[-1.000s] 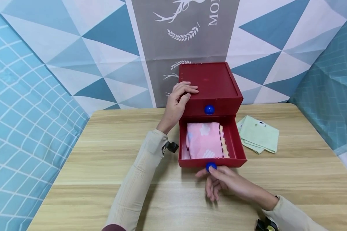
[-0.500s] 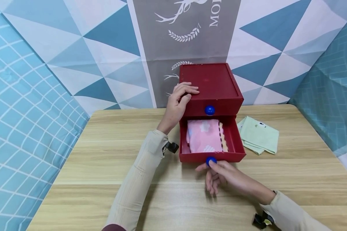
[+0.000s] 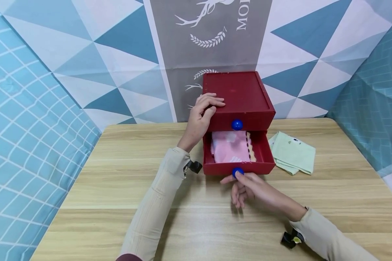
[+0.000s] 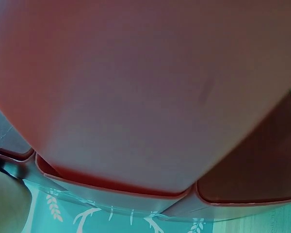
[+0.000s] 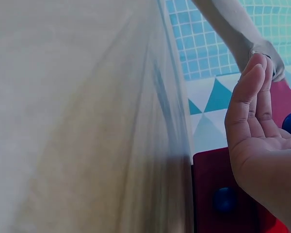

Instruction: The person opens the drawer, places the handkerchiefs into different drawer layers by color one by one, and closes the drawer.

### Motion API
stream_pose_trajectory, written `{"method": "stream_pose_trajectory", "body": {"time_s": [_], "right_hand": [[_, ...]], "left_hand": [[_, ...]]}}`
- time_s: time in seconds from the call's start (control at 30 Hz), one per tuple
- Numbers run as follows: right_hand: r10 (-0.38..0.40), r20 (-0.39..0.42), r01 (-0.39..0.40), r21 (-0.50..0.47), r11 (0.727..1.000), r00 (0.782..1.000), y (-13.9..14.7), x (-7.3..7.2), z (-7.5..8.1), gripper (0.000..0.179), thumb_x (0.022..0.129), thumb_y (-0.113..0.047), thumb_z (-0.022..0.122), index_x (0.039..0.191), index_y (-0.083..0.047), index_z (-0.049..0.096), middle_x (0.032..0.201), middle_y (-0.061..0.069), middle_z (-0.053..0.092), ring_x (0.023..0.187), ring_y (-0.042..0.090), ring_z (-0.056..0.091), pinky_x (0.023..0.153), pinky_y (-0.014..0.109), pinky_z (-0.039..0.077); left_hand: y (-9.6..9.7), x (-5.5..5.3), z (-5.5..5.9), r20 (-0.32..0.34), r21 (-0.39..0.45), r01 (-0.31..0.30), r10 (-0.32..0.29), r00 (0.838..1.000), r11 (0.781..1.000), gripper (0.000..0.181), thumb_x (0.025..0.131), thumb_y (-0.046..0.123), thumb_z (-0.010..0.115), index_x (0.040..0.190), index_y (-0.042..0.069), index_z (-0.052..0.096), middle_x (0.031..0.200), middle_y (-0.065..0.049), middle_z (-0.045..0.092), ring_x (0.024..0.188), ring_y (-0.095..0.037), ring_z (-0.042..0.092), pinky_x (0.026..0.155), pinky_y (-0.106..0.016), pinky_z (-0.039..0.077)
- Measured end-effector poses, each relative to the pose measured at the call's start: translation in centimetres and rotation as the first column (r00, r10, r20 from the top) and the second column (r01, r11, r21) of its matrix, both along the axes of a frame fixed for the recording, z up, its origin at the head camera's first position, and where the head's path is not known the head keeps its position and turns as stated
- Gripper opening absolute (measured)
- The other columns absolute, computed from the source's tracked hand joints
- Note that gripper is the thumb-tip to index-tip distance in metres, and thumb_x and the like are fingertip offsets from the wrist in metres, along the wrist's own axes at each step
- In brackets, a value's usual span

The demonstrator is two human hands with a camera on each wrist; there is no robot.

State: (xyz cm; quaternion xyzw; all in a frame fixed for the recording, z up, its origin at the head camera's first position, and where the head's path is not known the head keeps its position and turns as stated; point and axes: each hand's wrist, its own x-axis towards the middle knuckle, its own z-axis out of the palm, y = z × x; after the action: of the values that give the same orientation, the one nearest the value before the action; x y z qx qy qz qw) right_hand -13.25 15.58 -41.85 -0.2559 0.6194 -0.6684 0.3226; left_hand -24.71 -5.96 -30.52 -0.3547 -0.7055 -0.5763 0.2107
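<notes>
A red two-drawer box (image 3: 232,88) stands at the back of the table, each drawer with a blue knob. Its lower drawer (image 3: 264,152) is partly pulled out, and a folded pink cloth (image 3: 230,148) with a brown-and-cream edge lies inside. My left hand (image 3: 200,114) rests on the box's top left edge, fingers over the lid. At the lower drawer's knob (image 3: 237,172), my right hand (image 3: 253,186) has its thumb on the knob and index finger stretched beneath it; the other fingers hang loosely. The upper drawer, with its own knob (image 3: 237,125), is in.
A folded light-green cloth (image 3: 294,152) lies on the wooden table (image 3: 134,181) just right of the box. Patterned sheets (image 3: 124,65) hang behind and along both sides. In the left wrist view, a red wall of the box (image 4: 136,97) fills most of the picture.
The lower drawer has slid inward with the pink cloth in it, and my right hand has moved away from me along with its knob. My left hand has stayed in place.
</notes>
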Motion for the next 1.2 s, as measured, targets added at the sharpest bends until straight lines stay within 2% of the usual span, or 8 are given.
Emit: {"method": "stream_pose_trajectory", "body": {"time_s": [0.13,0.23,0.57,0.7,0.93,1.2], "right_hand": [[0.021,-0.03,-0.022,-0.021,1.0,0.999,0.0,-0.6,0.0,0.058,0.111,-0.035,0.024,0.139,0.011,0.046,0.088,0.029,0.062,0.074,0.024,0.067,0.064,0.032,0.058],[0.034,-0.038,-0.035,-0.029,0.999,0.999,-0.1,-0.9,0.0,0.056,0.111,-0.033,0.024,0.139,0.01,0.047,0.086,0.023,0.065,0.075,0.023,0.067,0.063,0.032,0.058],[0.022,0.024,-0.022,-0.035,0.999,0.999,-0.4,-1.1,0.6,0.056,0.11,-0.037,0.026,0.136,0.003,0.053,0.087,0.016,0.067,0.074,0.021,0.068,0.064,0.03,0.057],[-0.01,0.036,0.012,-0.038,0.999,0.999,-0.2,-1.9,0.6,0.058,0.11,-0.04,0.026,0.134,0.004,0.053,0.086,0.015,0.066,0.074,0.021,0.067,0.064,0.029,0.057],[-0.057,0.007,0.057,-0.023,0.998,0.998,0.0,-3.5,0.5,0.062,0.11,-0.04,0.026,0.132,0.014,0.048,0.083,0.012,0.066,0.073,0.02,0.067,0.062,0.029,0.056],[-0.111,-0.001,0.111,0.039,0.993,0.994,-0.1,-5.1,0.6,0.064,0.108,-0.046,0.028,0.13,0.009,0.053,0.086,0.019,0.065,0.073,0.022,0.066,0.063,0.031,0.057]], "left_hand": [[0.0,0.0,0.0,-0.006,0.003,0.003,-0.003,1.0,1.0,0.029,0.096,-0.008,0.041,0.105,-0.01,0.068,0.12,-0.024,0.065,0.129,-0.036,0.044,0.116,-0.029,0.025],[0.0,-0.1,-0.1,-0.003,0.005,0.004,-0.004,1.0,1.0,0.029,0.096,-0.007,0.041,0.105,-0.01,0.069,0.12,-0.025,0.065,0.129,-0.036,0.043,0.116,-0.029,0.025],[-0.1,-0.1,-0.1,-0.007,0.0,0.0,0.0,1.0,1.0,0.029,0.096,-0.009,0.041,0.105,-0.01,0.069,0.12,-0.024,0.065,0.128,-0.036,0.044,0.115,-0.029,0.027],[-0.1,0.0,-0.2,0.0,0.001,0.0,0.0,1.0,1.0,0.03,0.096,-0.009,0.041,0.105,-0.01,0.069,0.12,-0.024,0.065,0.128,-0.036,0.044,0.115,-0.03,0.027],[0.0,0.0,-0.1,-0.005,0.001,0.007,-0.007,1.0,1.0,0.03,0.096,-0.009,0.041,0.105,-0.01,0.069,0.12,-0.024,0.065,0.129,-0.036,0.044,0.116,-0.03,0.026],[-0.1,-0.1,-0.2,-0.014,0.005,0.015,-0.015,1.0,1.0,0.03,0.096,-0.007,0.04,0.106,-0.01,0.068,0.12,-0.024,0.065,0.129,-0.036,0.043,0.117,-0.03,0.025]]}}
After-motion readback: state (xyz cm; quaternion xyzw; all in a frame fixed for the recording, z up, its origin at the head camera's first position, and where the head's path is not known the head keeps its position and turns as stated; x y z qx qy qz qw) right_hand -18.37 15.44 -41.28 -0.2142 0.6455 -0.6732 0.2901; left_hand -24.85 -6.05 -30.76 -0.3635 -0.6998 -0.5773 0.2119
